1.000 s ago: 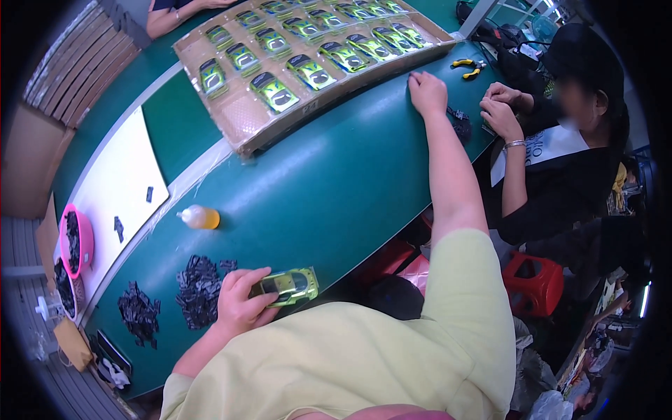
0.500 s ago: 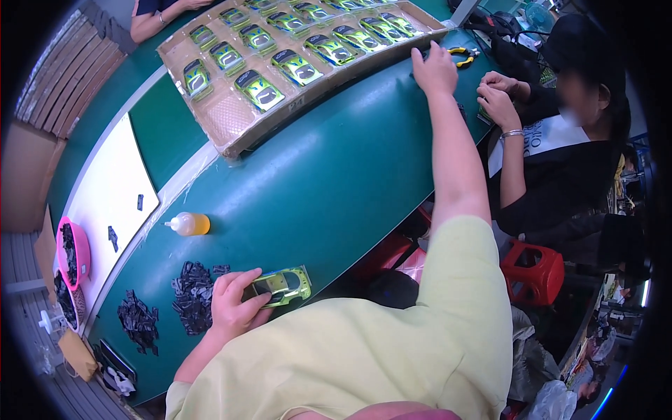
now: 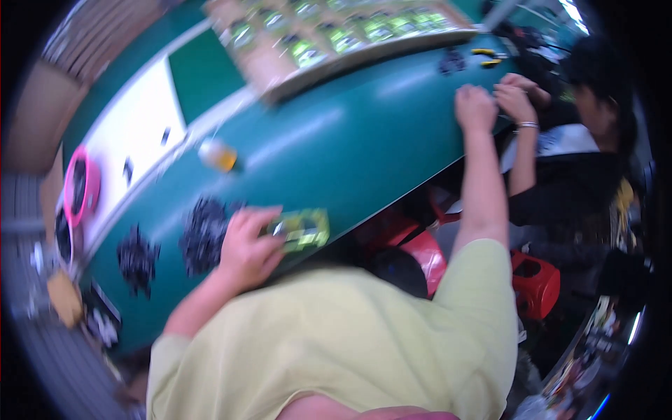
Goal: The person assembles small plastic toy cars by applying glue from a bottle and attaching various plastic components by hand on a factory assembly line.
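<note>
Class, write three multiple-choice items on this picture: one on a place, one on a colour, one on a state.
1. Where does the yellow-green toy car lie?
A near table edge
B in the tray
C on the floor

2. What colour is the table?
A red
B green
C white

3. What is the left hand doing?
A hanging free
B holding the toy car
C gripping the bottle

Answers: 1 A, the car sits at the near edge. 2 B, the top is dark green. 3 B, its fingers rest on the car.
</note>
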`<state>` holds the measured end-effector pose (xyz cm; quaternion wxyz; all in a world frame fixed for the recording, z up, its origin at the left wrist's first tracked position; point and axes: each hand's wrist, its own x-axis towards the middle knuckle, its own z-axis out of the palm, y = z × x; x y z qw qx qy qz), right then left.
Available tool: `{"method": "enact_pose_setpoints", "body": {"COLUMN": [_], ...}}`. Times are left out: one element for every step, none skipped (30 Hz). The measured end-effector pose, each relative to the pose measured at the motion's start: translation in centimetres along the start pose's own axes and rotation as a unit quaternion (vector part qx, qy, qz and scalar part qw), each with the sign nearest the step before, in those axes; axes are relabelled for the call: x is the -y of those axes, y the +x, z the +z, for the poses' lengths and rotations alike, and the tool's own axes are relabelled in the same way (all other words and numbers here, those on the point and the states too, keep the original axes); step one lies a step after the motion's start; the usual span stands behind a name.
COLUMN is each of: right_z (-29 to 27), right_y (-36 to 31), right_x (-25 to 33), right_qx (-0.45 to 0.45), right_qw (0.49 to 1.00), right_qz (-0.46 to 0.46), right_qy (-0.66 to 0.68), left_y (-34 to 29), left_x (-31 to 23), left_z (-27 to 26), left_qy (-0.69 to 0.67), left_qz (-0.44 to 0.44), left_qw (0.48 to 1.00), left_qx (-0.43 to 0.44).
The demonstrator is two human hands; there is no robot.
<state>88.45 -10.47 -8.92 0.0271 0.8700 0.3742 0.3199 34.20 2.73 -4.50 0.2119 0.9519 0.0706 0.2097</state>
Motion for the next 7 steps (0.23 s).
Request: {"method": "enact_pose_setpoints", "body": {"right_z": [-1.7, -3.8, -5.2, -8.1, -11.2, -13.7, -14.8], "right_y": [0.4, 0.7, 0.9, 0.3, -0.5, -1.8, -3.7], "right_x": [-0.4, -0.1, 0.3, 2.7, 5.2, 7.7, 10.2], "right_qx": [-0.045, -0.052, -0.122, -0.103, -0.087, 0.032, 0.13], "right_qw": [0.997, 0.998, 0.991, 0.982, 0.959, 0.886, 0.816], "right_qz": [-0.034, -0.021, -0.032, -0.013, 0.011, 0.062, 0.053], "right_qy": [-0.051, -0.034, 0.043, 0.159, 0.271, 0.457, 0.561], "left_y": [0.1, 0.1, 0.4, 0.1, 0.0, 0.1, -0.6], "left_x": [0.3, 0.0, 0.0, -0.1, 0.2, 0.8, 0.8], "left_z": [0.1, -0.2, -0.6, -0.7, -0.6, -0.3, -0.1], "left_qy": [0.01, 0.001, 0.005, -0.008, -0.015, -0.026, -0.032], "left_qz": [0.014, -0.008, 0.013, 0.006, 0.007, 0.005, -0.001], "left_qw": [1.0, 1.0, 1.0, 1.0, 1.0, 0.999, 0.999], "left_qx": [-0.006, -0.006, -0.018, -0.018, -0.024, -0.031, -0.032]}}
